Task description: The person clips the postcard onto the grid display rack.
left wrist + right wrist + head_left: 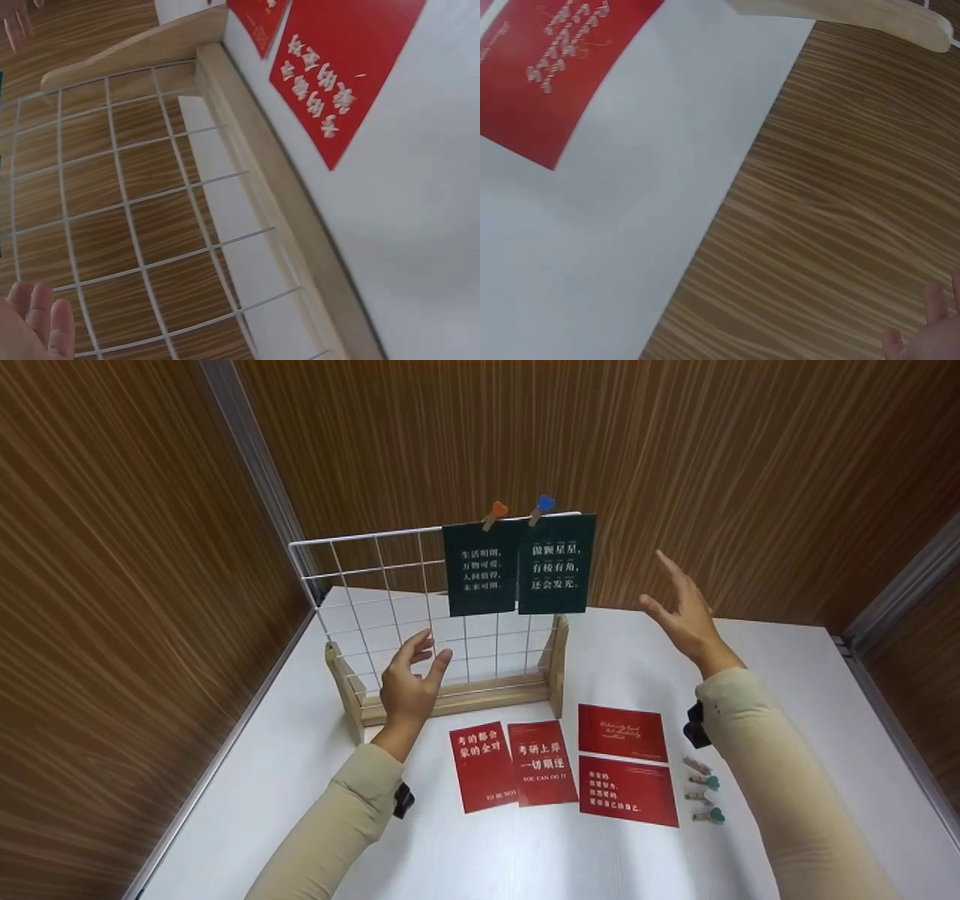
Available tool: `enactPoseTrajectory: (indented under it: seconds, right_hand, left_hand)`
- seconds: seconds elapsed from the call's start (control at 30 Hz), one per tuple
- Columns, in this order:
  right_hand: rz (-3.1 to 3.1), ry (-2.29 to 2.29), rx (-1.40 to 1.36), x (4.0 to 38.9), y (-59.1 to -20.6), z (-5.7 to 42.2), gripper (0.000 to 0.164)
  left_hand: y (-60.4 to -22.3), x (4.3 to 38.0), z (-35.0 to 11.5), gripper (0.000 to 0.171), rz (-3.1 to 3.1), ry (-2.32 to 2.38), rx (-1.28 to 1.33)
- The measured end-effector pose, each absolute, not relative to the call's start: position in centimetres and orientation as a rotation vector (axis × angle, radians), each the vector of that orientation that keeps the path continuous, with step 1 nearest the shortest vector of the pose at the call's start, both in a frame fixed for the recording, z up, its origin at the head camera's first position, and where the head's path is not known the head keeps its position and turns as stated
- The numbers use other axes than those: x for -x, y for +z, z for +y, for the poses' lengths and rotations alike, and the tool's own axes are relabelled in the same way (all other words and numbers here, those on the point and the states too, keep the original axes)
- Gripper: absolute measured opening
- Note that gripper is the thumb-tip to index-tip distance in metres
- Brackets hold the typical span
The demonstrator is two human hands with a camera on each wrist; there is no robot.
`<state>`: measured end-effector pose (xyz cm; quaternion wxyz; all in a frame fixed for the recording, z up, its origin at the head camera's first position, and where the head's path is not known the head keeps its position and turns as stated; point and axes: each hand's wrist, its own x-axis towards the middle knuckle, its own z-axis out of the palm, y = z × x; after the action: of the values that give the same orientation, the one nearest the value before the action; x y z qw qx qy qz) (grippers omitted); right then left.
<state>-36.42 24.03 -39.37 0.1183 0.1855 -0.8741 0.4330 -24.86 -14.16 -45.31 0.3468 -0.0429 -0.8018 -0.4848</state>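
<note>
My left hand (411,679) is in front of the white wire grid (381,607), its fingers loosely bent and holding nothing. To the right of the grid my right hand (686,622) is raised with fingers spread and nothing in it. Two dark green cards hang side by side at the grid's top right. An orange heart clothespin (496,513) holds the left green card (484,601). On the right green card (553,601) sits a blue heart clothespin (543,507). A wooden stand (457,701) bears the grid.
On the white table (525,855) lie two upright red cards, one (484,772) left of the other (541,791). Right of them are two sideways red cards, an upper (622,744) and a lower (645,817). Several small clothespins (701,796) lie beside those. Wood-grain panels (750,472) surround the table.
</note>
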Motion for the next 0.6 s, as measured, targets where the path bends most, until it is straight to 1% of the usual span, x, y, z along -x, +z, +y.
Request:
enactPoseTrajectory:
  seconds: [0.33,0.6]
  right_hand:
    - [-2.637,1.267,-0.442,35.2,-42.8,26.5,0.074]
    - [-2.718,1.269,-0.356,34.0,-45.7,28.4,0.075]
  left_hand:
    - [-48.5,23.9,-13.9,0.048,-2.156,-1.263,0.024]
    - [-51.0,23.5,-13.3,0.048,-2.211,-1.279,-0.062]
